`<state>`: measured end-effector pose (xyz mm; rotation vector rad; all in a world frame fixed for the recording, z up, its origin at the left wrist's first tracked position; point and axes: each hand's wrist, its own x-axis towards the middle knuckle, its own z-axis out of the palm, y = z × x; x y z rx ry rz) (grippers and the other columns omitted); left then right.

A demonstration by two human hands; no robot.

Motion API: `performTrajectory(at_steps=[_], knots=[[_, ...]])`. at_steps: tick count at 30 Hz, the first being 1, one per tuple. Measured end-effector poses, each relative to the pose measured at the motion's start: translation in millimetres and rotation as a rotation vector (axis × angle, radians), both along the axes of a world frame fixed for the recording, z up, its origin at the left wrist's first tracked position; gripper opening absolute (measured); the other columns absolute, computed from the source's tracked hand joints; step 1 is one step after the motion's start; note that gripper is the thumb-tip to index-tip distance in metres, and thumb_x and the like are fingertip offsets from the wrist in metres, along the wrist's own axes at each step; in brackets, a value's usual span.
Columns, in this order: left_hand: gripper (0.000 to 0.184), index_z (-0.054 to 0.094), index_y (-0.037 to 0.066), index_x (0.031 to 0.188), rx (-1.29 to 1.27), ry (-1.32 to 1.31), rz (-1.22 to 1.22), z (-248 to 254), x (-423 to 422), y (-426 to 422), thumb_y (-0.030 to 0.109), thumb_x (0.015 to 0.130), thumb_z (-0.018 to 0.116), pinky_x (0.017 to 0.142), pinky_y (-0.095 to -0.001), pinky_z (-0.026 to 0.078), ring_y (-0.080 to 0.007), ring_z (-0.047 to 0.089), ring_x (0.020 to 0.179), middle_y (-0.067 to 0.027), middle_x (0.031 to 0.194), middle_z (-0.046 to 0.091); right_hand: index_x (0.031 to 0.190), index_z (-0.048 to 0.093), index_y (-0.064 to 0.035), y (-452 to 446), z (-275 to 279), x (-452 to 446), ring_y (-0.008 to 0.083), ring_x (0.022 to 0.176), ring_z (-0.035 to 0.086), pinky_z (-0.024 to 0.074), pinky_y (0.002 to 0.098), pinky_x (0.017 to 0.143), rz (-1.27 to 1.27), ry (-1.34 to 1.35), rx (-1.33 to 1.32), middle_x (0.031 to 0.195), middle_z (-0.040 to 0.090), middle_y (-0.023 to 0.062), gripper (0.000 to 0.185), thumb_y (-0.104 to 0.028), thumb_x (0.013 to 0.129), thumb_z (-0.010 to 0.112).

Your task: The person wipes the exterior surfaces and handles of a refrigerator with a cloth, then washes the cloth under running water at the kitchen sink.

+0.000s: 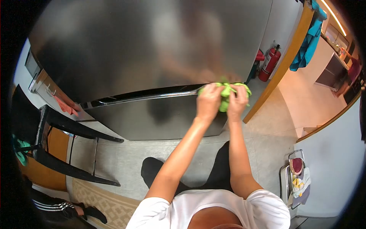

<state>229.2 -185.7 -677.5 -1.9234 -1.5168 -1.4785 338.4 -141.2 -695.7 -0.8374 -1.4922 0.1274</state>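
A bright green cloth [225, 91] is bunched at the right end of the dark handle strip [152, 93] on a steel refrigerator [114, 49]. My left hand [209, 101] grips the cloth's left side, fingers curled over the strip's end. On the cloth's right side, my right hand [237, 100] has its fingers closed on the fabric. Both arms reach straight forward, and the cloth's lower part hangs between the hands. The fingertips are partly hidden in the folds. The steel door above mirrors my arms and white shirt.
A black chair [72, 126] lies or leans at the left. A red fire extinguisher [270, 63] stands right of the refrigerator, by a wooden door frame [284, 63] with a blue towel [309, 40]. A folded metal stand [291, 179] holds cloths. Another person's leg [57, 206] shows lower left; a person [352, 74] is far right.
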Motion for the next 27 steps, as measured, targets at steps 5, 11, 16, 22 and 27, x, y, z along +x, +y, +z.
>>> performTrajectory(at_steps=[5,11,16,22,27], knots=[[0.025,0.065,0.006,0.095,0.025,0.001,-0.108,2.7,41.9,24.3,0.0,0.071,0.062,0.076,-0.0384,0.05,-0.0275,0.06,0.086,-0.0099,0.087,0.059,0.088,0.06,0.0038,14.4,-2.6,21.1,0.028,0.081,0.059,0.0461,0.0368,0.075,-0.167,0.164,-0.005,0.085,0.059,0.0136,0.016,0.01,0.074,0.055],[0.035,0.065,0.002,0.101,-0.007,-0.057,0.11,-12.4,-41.8,-35.5,-0.008,0.068,0.061,0.081,-0.0398,0.05,-0.0324,0.061,0.093,-0.0143,0.096,0.063,0.086,0.059,0.0006,-29.2,2.0,-55.1,0.0341,0.083,0.053,0.043,0.0449,0.075,0.017,-0.15,0.1,0.082,0.053,0.0156,0.014,0.006,0.074,0.054],[0.034,0.065,0.002,0.1,-0.035,-0.108,0.122,-8.1,-46.2,-37.4,-0.01,0.068,0.062,0.082,-0.0399,0.05,-0.0326,0.061,0.094,-0.015,0.096,0.063,0.088,0.06,0.0001,-26.7,6.2,-52.1,0.0321,0.084,0.054,0.0434,0.0435,0.076,0.104,-0.225,0.125,0.085,0.054,0.0146,0.013,0.001,0.076,0.057],[0.032,0.063,0.005,0.099,0.019,-0.051,-0.066,1.3,27.1,13.5,-0.004,0.068,0.065,0.077,-0.0417,0.048,-0.032,0.059,0.089,-0.0125,0.089,0.058,0.088,0.062,0.0018,11.7,-0.9,17.0,0.0309,0.084,0.059,0.0455,0.039,0.078,-0.061,0.043,0.0,0.085,0.059,0.0152,0.013,0.006,0.075,0.059],[0.032,0.064,0.005,0.111,-0.117,-0.088,-0.236,-6.8,33.8,-19.8,0.001,0.079,0.064,0.078,-0.0422,0.048,-0.0331,0.059,0.091,-0.0139,0.09,0.058,0.095,0.063,0.0042,11.6,-20.7,47.8,0.0177,0.088,0.06,0.0459,0.0291,0.083,0.046,0.336,-0.167,0.091,0.064,0.0096,0.016,0.007,0.081,0.058]])
